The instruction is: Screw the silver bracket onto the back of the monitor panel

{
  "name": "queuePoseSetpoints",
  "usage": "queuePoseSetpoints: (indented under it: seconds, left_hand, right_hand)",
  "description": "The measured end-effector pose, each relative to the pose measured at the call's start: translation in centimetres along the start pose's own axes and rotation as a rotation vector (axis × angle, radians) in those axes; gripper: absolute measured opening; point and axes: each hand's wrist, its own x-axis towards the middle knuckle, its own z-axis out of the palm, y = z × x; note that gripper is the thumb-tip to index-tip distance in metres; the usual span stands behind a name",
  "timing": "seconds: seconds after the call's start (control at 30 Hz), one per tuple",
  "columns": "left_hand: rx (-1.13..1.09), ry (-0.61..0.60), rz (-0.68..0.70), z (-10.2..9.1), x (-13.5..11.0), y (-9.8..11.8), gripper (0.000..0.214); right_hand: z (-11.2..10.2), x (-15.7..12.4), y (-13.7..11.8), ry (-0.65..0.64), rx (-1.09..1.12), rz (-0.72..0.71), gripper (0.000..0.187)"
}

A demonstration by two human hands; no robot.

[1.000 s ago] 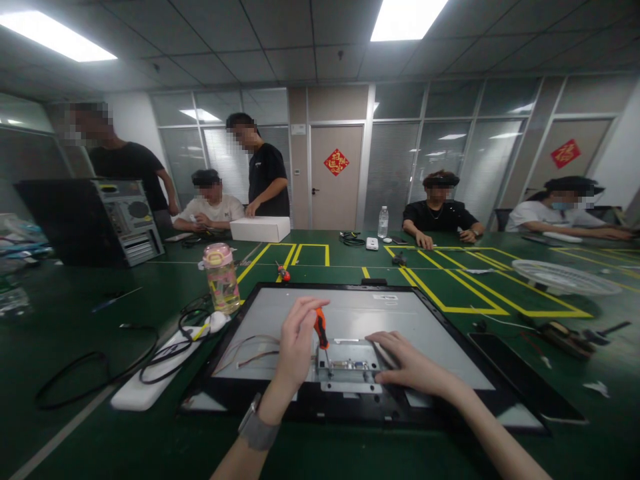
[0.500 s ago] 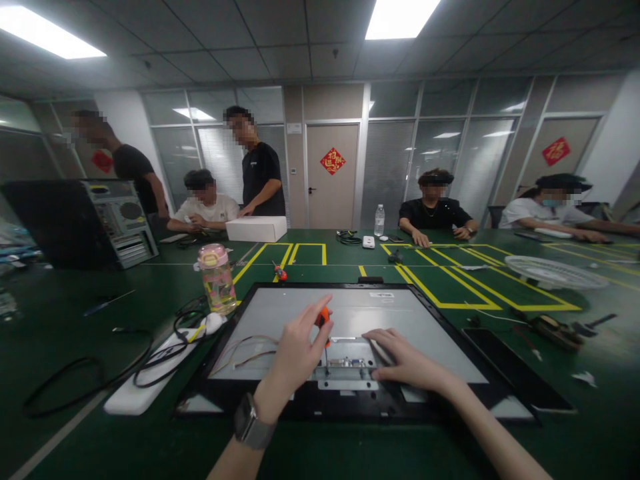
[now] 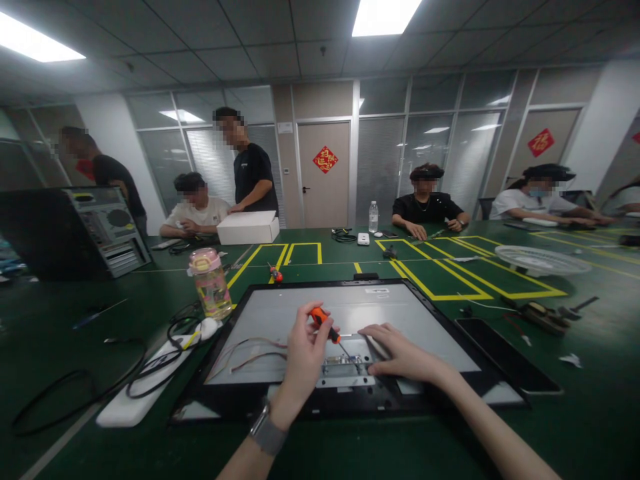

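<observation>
My left hand (image 3: 306,347) grips an orange and black screwdriver (image 3: 320,317) between thumb and fingers. Its shaft slants down to the right, with the tip over a silver metal bracket (image 3: 347,381) with a row of ports. Thumb and fingers of my right hand (image 3: 403,352) span the bracket's right end, fingers at the far edge and thumb nearer me. Under both hands lies a flat display panel (image 3: 430,333) with a grey back and black frame. Thin wires (image 3: 250,341) run across the panel left of my left hand.
Left of the panel are a pink-lidded bottle (image 3: 213,287), a white power strip (image 3: 125,407) with black cables, and a computer case (image 3: 55,233). A phone (image 3: 505,353) lies to the right. Several people and a white box (image 3: 249,228) are across the table.
The screwdriver has gone from nearly upright to tilted, its tip now farther right along the bracket. My left hand has turned with it; my right hand stays on the bracket.
</observation>
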Motion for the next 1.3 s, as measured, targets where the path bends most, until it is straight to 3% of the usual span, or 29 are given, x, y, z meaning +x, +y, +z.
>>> queuePoseSetpoints:
  seconds: [0.57, 0.8, 0.9, 0.97, 1.13, 1.2, 1.3]
  left_hand:
    - [0.076, -0.092, 0.002, 0.4, -0.5, -0.9, 0.026]
    - [0.229, -0.308, 0.171, 0.4, 0.0, 1.4, 0.026]
    - [0.329, -0.279, 0.301, 0.8, 0.8, 2.6, 0.018]
    - [0.336, -0.273, 0.319, 1.1, 1.5, 3.1, 0.018]
    - [0.244, -0.433, 0.290, 1.7, 2.8, 3.5, 0.031]
    - [0.193, -0.395, 0.249, 1.9, 2.8, 3.2, 0.030]
    - [0.194, -0.219, 0.216, 2.1, 2.3, 2.4, 0.020]
  right_hand:
    - [0.2, 0.0, 0.3, 0.012, -0.005, -0.023, 0.070]
    - [0.3, 0.0, 0.3, 0.026, -0.003, -0.045, 0.067]
    - [0.4, 0.1, 0.4, 0.027, -0.011, -0.049, 0.066]
    - [0.4, 0.2, 0.6, 0.023, -0.025, -0.056, 0.066]
    - [0.4, 0.2, 0.6, 0.023, -0.040, -0.042, 0.068]
    - [0.3, 0.2, 0.5, 0.024, -0.031, -0.045, 0.067]
    - [0.3, 0.1, 0.3, 0.020, -0.016, -0.044, 0.066]
